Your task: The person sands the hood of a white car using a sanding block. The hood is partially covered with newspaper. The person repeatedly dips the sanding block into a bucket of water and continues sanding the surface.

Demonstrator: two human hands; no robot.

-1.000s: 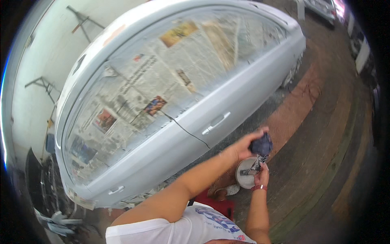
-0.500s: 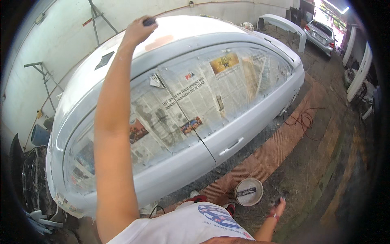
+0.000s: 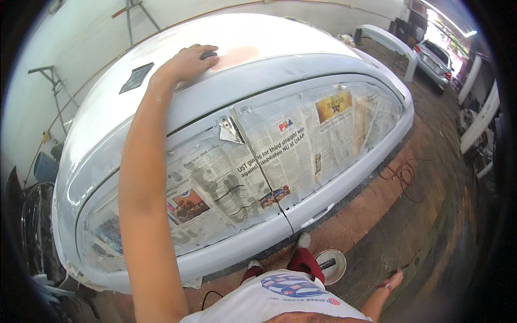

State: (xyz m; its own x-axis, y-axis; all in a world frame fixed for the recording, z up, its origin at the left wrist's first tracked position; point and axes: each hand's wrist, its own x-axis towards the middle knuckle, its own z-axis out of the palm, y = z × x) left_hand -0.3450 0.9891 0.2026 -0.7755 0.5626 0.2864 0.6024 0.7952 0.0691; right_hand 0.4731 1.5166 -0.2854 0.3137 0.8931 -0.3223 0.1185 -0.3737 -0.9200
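My left arm stretches up over the side of a pale, primer-coated car. My left hand (image 3: 188,64) rests on the roof (image 3: 242,35) near its side edge, fingers closed on a small dark block (image 3: 208,55). Just right of it is a faint pinkish patch (image 3: 237,56) on the white surface. A dark rectangular piece (image 3: 137,78) lies on the roof left of my wrist. My right hand (image 3: 395,280) hangs low at my right side, away from the car; its fingers are too small and blurred to read. Newspaper (image 3: 280,145) covers the side windows.
A round, whitish bucket (image 3: 338,266) with a dark rectangular piece stands by my feet. A red hose (image 3: 401,172) coils on the floor. Metal stands (image 3: 54,81) and a blue container (image 3: 44,166) are at left. A silver car (image 3: 433,62) is parked far right.
My left hand has come down and slightly right, onto the roof beside the pinkish patch. My right hand is farther right from the bucket. The whole view has shifted, and my feet show more.
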